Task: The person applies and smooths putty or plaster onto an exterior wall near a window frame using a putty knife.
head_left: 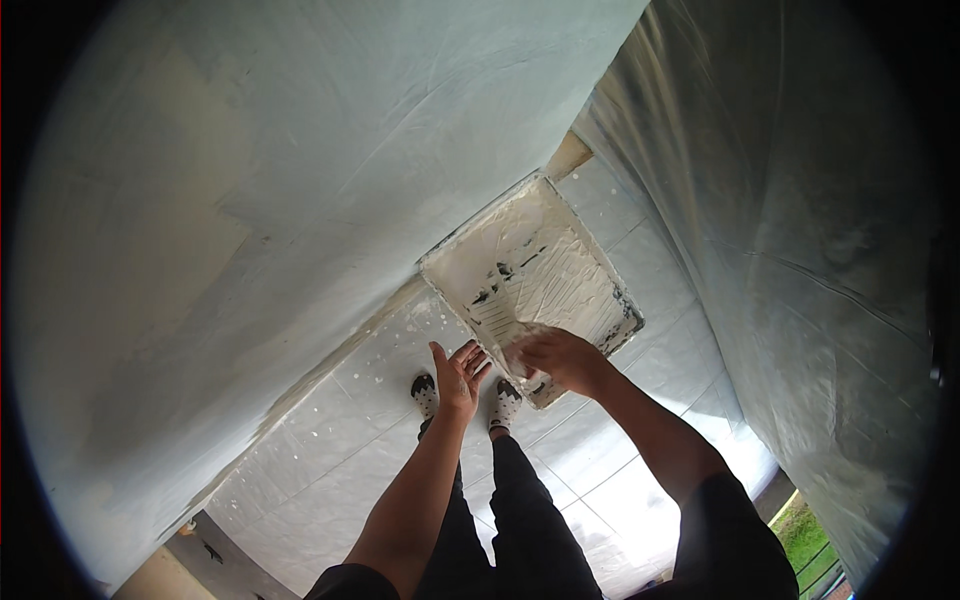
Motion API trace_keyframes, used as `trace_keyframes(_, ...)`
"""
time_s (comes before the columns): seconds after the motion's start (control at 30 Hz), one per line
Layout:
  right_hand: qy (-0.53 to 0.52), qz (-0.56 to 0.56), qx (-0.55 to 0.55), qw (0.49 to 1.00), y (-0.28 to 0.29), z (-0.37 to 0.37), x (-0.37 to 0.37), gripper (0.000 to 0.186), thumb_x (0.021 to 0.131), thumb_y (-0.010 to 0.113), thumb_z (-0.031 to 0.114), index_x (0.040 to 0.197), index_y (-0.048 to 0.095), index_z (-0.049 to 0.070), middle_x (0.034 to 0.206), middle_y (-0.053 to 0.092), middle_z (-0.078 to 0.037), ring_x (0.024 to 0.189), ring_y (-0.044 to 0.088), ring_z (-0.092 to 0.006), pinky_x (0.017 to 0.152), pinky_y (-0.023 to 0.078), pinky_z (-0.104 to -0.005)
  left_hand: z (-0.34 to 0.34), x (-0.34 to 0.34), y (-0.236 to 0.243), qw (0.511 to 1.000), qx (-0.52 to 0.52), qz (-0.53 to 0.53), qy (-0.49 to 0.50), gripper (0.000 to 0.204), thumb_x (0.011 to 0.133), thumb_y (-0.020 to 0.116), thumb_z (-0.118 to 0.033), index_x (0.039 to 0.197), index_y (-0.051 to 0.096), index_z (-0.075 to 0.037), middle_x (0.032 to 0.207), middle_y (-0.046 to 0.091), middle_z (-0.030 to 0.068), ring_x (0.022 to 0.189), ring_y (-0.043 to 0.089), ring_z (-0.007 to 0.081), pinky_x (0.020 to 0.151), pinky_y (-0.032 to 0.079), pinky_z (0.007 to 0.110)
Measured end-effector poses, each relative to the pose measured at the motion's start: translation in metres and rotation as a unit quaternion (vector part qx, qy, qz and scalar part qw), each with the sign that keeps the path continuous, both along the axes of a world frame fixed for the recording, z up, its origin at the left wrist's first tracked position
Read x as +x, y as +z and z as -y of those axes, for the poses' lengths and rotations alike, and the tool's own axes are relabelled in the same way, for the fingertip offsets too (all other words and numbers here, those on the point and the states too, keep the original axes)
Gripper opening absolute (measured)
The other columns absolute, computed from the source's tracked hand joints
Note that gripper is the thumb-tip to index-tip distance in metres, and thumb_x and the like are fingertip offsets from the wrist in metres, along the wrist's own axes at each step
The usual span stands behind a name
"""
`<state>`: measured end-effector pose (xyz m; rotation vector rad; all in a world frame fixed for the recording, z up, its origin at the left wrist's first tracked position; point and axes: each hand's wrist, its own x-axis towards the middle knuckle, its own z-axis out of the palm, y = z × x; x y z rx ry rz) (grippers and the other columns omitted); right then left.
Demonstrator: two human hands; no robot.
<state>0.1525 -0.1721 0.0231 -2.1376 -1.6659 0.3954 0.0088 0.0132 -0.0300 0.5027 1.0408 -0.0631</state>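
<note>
Dark sleeves: the right one (pixel 735 530) and the left one (pixel 350 583) sit nearest the camera, at the lower edge, with bare forearms reaching out from them.
Paint tray: the tray (pixel 632 308) is on the floor (pixel 370 400), slantwise just ahead of the feet and close along the foot of the pale wall (pixel 330 150).
Cream paint: thick paint (pixel 570 285) covers much of the tray's bed, with ridges and dark gaps showing.
Step in hand: it looks like handling paint at the tray's near end.
Next move: it probably calls for a steady right wrist and care with the wet rim.
Right hand: the hand (pixel 560 357) is over the near end, back upward, fingers bent down and inward; a pale blur at the fingertips hides whether they grip anything.
Right arm: it angles in from the lower right, elbow out.
Left hand: the hand (pixel 462 380) is spread wide with nothing in it, palm turned up, thumb apart, just beside the tray's near left edge; whether the fingertips touch it, I cannot tell.
Left arm: it runs up almost straight from the lower edge.
Socks: the patterned left sock (pixel 424 393) and right sock (pixel 506 403) show below dark trousers (pixel 520 510).
</note>
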Motion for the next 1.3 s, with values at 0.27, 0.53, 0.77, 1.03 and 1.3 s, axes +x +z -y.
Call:
trace_keyframes(0.27,-0.101,0.021,-0.002,0.995,0.013,-0.041,0.069,0.028,0.081,0.056,0.001,0.103,0.066,0.015,0.119,0.066,-0.002,0.109,0.062,-0.0248,0.096,0.046,-0.0389,0.018,0.006,0.002,1.0,-0.009,0.005,-0.011,0.11,0.087,0.023,-0.084,0.14,0.04,0.01,0.14,0.047,0.0194,0.13,0.044,0.0305,0.114,0.032,0.044)
trace_keyframes(0.53,-0.115,-0.062,-0.043,0.99,0.01,0.02,-0.052,0.031,0.08,0.062,0.005,0.108,0.065,0.018,0.119,0.063,-0.001,0.117,0.059,-0.0213,0.094,0.045,-0.0382,0.007,-0.003,0.008,1.0,0.006,0.011,-0.003,0.108,0.089,0.023,-0.083,0.14,0.04,0.011,0.14,0.047,0.02,0.131,0.043,0.0305,0.113,0.033,0.044)
trace_keyframes(0.77,-0.254,0.037,0.003,0.967,0.025,-0.014,0.053,0.029,0.079,0.055,-0.003,0.102,0.066,0.012,0.109,0.069,-0.007,0.103,0.064,-0.0271,0.091,0.047,-0.0416,0.02,-0.002,-0.001,1.0,-0.001,0.006,-0.014,0.107,0.088,0.023,-0.084,0.138,0.046,0.008,0.138,0.051,0.0188,0.129,0.047,0.0292,0.111,0.035,0.043)
trace_keyframes(1.03,-0.194,-0.096,0.007,0.976,0.018,0.001,-0.066,0.029,0.075,0.062,-0.002,0.099,0.067,0.015,0.106,0.068,-0.004,0.096,0.066,-0.0249,0.079,0.049,-0.0403,0.015,-0.013,0.006,1.0,-0.008,0.002,-0.009,0.107,0.088,0.023,-0.083,0.14,0.043,0.009,0.141,0.047,0.0209,0.132,0.044,0.0312,0.113,0.033,0.044)
trace_keyframes(1.3,-0.409,0.119,-0.001,0.905,0.008,0.015,0.042,0.026,0.086,0.052,0.002,0.107,0.067,0.009,0.103,0.069,-0.009,0.094,0.065,-0.0312,0.084,0.05,-0.0424,0.023,-0.007,0.006,0.999,-0.004,0.022,-0.035,0.108,0.089,0.023,-0.083,0.14,0.042,0.009,0.14,0.047,0.0215,0.133,0.043,0.0315,0.113,0.033,0.045)
